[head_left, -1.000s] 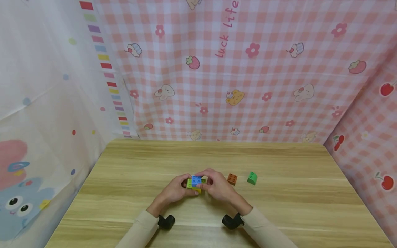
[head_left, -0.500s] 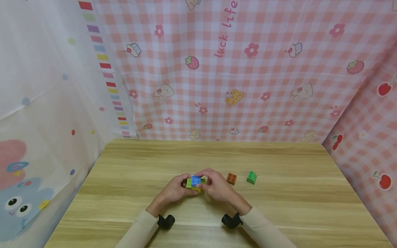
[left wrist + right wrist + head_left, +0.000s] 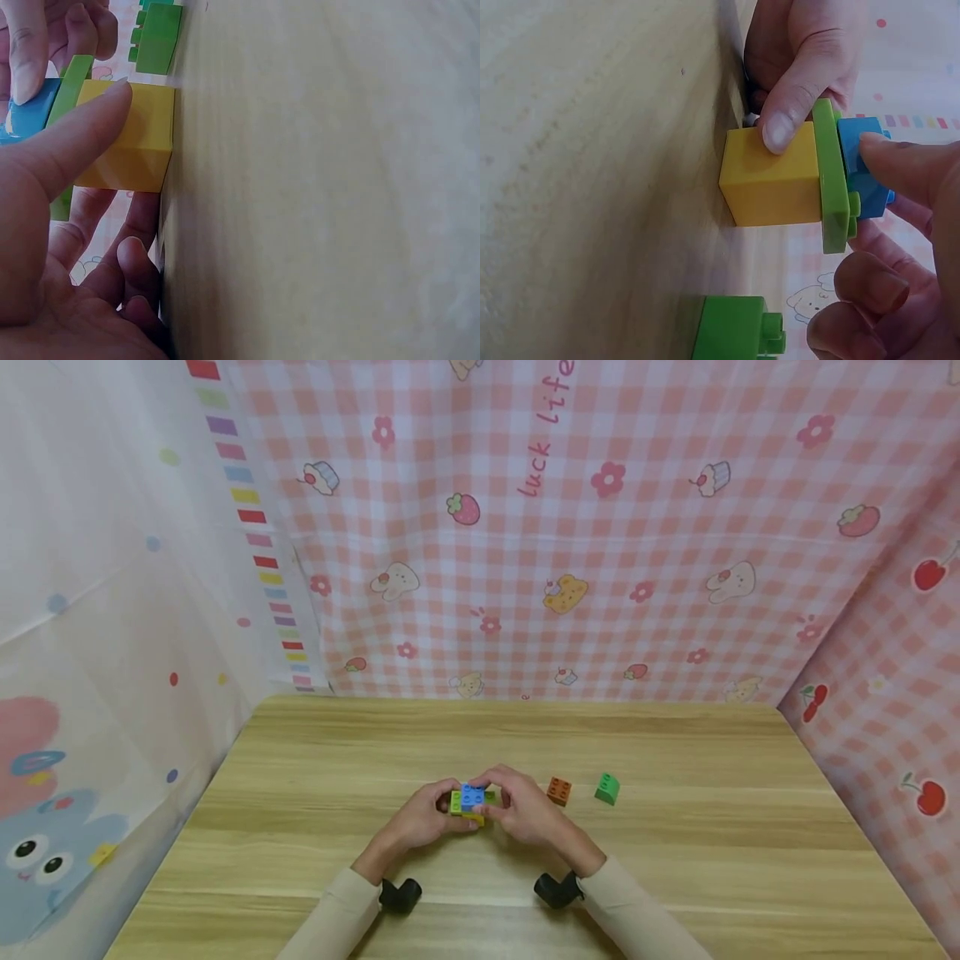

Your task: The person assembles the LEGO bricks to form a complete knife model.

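My left hand (image 3: pixel 416 818) holds a yellow block (image 3: pixel 772 180) that stands on the table, its thumb pressed against the block's near side. A thin lime-green plate (image 3: pixel 830 180) lies across the yellow block and juts out past it at both ends. On top of the plate is a studded blue brick (image 3: pixel 472 797). My right hand (image 3: pixel 528 810) pinches this blue brick between thumb and finger. In the right wrist view, the other right fingers curl loosely beside the stack.
To the right of my right hand lie a brown brick (image 3: pixel 558 791) and, beyond it, a green brick with a sloped side (image 3: pixel 607 789). The wooden table (image 3: pixel 675 877) meets a pink checked cloth (image 3: pixel 660 543) at the back. Cloth also hangs on both sides.
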The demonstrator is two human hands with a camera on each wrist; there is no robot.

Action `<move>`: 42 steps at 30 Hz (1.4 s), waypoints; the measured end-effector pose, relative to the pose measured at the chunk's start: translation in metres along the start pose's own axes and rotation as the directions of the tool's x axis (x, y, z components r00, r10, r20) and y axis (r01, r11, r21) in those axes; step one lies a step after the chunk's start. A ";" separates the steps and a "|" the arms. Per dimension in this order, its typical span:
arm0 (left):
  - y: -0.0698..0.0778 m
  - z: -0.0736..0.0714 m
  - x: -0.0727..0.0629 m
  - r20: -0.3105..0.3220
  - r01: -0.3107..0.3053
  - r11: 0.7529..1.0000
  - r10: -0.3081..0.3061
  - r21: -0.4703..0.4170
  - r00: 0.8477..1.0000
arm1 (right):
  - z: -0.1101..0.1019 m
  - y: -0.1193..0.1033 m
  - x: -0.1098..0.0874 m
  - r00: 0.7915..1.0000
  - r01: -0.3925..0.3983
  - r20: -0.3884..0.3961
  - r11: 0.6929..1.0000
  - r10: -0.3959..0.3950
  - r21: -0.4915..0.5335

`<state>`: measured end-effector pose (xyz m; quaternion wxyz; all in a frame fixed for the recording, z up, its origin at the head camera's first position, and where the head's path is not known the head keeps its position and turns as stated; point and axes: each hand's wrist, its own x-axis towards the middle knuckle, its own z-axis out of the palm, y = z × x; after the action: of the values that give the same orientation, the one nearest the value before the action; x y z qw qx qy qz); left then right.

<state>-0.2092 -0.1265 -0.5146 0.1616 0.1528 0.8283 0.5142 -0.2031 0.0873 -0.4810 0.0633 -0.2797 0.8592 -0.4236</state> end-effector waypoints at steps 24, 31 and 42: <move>0.001 0.003 0.002 -0.007 0.013 1.000 -0.013 0.001 1.000 | 0.004 0.004 -0.001 0.997 0.078 -0.016 0.988 -0.081 -0.131; 0.001 0.002 0.000 -0.011 0.019 1.000 -0.019 0.003 1.000 | 0.005 0.002 -0.001 0.997 0.071 -0.006 0.987 -0.072 -0.148; 0.001 0.000 0.000 -0.003 0.010 1.000 -0.010 -0.009 1.000 | 0.005 0.002 -0.001 0.996 0.085 -0.026 0.988 -0.089 -0.129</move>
<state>-0.2088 -0.1259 -0.5138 0.1635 0.1472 0.8269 0.5176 -0.2019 0.0855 -0.4859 0.0130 -0.3136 0.8726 -0.3743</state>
